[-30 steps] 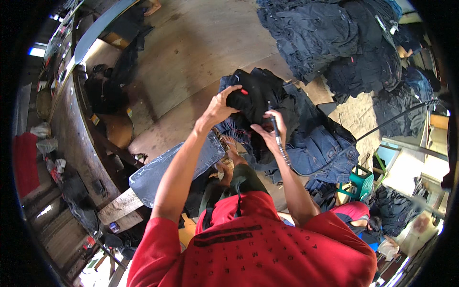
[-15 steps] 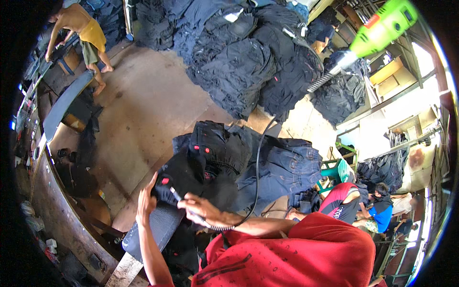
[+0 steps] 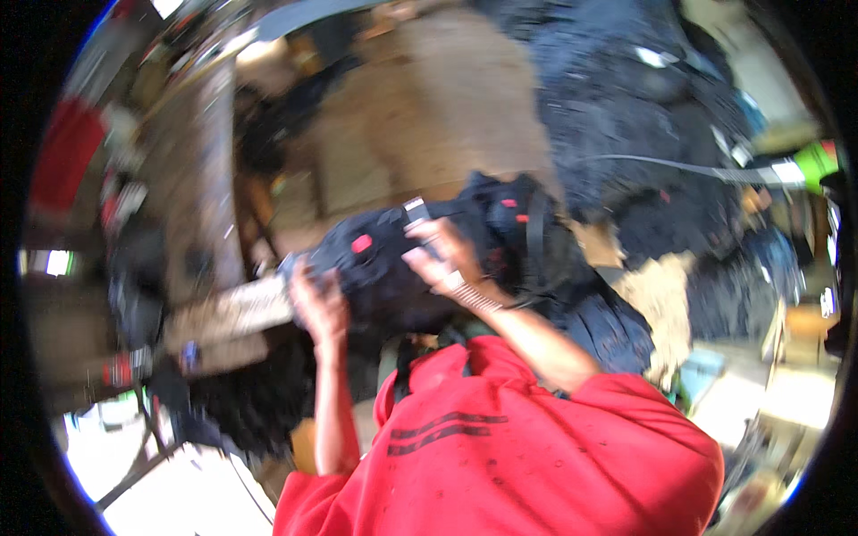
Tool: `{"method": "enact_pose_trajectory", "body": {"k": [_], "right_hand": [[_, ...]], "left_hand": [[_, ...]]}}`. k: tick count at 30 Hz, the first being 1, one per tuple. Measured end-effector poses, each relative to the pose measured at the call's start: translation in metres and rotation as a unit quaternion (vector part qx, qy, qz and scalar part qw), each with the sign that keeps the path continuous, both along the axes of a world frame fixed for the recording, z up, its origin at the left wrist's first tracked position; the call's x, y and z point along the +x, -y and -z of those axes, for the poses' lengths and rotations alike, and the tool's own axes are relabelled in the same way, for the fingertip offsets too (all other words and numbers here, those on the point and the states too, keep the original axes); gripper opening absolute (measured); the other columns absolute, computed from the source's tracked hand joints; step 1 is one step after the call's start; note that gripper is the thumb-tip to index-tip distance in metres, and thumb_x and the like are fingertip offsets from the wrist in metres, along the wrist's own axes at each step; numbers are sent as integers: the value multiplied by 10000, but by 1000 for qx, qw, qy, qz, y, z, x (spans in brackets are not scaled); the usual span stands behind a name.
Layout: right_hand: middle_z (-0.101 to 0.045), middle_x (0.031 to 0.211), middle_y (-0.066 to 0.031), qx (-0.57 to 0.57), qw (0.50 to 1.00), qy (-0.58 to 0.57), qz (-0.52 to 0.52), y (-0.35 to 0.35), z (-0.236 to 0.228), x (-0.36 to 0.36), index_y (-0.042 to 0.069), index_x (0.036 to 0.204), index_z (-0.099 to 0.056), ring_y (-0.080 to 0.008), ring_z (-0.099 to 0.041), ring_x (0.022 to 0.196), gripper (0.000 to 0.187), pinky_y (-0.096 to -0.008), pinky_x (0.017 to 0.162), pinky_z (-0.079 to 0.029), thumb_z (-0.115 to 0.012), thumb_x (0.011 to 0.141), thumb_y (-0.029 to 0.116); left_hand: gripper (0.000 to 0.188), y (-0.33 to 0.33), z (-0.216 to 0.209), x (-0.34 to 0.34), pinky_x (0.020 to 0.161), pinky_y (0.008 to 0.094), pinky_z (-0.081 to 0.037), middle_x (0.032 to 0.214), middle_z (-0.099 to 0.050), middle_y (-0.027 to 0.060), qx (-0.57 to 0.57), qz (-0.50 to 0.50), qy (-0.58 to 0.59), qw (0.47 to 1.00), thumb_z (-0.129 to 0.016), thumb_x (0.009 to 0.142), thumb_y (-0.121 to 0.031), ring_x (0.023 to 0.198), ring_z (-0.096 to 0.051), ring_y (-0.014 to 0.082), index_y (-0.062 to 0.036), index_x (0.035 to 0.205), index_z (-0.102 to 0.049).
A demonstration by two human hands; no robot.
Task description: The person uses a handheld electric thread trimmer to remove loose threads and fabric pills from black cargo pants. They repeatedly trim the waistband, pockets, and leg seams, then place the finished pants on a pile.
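Across the far end of the board (image 3: 237, 310): one garment (image 3: 384, 284), black, spread between the two hands, one red tag (image 3: 362, 243) facing up.

Left hand (image 3: 319, 305): at the garment's left edge, where cloth meets bare board. Thumb and fingers stand somewhat apart; blurred, so whether they pinch the cloth cannot be told.

Right hand (image 3: 450, 262): over the garment, right of the tag. Thumb and fingers closed around a slim tool (image 3: 416, 212), its pale tip pointing away from the body; contact between tip and cloth cannot be made out. One coil (image 3: 476, 297), ridged, metallic, along the wrist.

Right edge: one motor (image 3: 815, 167), bright green, a pale cable (image 3: 666, 162) extending leftward from it.

Beyond the garment: floor (image 3: 492, 116), brown. Upper right: one large heap (image 3: 626, 134) of dark clothing.

Right of the garment: jeans (image 3: 612, 335), blue.

Near side: the wearer's shirt (image 3: 554, 447), red, dark stripes across it.
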State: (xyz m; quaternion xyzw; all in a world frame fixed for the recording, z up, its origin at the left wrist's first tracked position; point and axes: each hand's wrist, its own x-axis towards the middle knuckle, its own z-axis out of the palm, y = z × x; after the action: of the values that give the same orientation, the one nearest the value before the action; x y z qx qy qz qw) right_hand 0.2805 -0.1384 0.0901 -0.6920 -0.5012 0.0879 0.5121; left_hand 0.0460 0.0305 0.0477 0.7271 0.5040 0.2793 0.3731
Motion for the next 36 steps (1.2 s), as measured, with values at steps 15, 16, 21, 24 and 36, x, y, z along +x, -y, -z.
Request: {"method": "enact_pose_trajectory", "body": {"k": [15,16,21,24,36], "right_hand": [[-654,1511,-249,-92,965,85,-230,-82,77,-12,114,1396,-667,-488,-575,1440,698,-579,1216,-450,-963,815,362],[-662,1503,-237,-83,966,73,-235,-84,78,-11,119,1391,-673,-494,-586,1423,689,-578,1207,-456,-965,815,359],[-760,1349,-192,-55,970,-48,-231,-81,80,2,37,1274,-715,-351,-724,1261,433,-455,1105,-552,-914,920,186],[-748,1341,-248,18,964,-175,-202,-78,84,4,-26,1280,-659,-350,-720,1253,194,-482,1158,-526,-614,1154,114],[-774,1238,-291,-48,978,-135,-155,-84,77,-6,-88,1408,-561,-364,-747,1213,389,-473,1157,-527,-555,1153,206]], "left_hand": [[793,14,1,-15,1146,512,-448,1320,-668,202,208,-156,-228,938,-813,834,-21,1280,-596,413,-97,1559,-501],[785,18,1,-8,1152,506,-443,1313,-676,185,192,-85,-162,964,-826,836,-43,1280,-598,404,-99,1553,-510],[754,23,-3,15,1037,491,-463,1260,-704,133,79,-11,-127,989,-896,828,-160,1217,-633,369,-99,1488,-535],[790,-1,3,12,950,467,-444,1203,-702,117,41,31,-151,987,-923,737,-195,1175,-636,339,-95,1412,-525],[643,-24,24,-21,877,444,-580,1020,-746,136,-74,86,78,991,-884,857,-80,975,-750,334,-56,1310,-428]]}}
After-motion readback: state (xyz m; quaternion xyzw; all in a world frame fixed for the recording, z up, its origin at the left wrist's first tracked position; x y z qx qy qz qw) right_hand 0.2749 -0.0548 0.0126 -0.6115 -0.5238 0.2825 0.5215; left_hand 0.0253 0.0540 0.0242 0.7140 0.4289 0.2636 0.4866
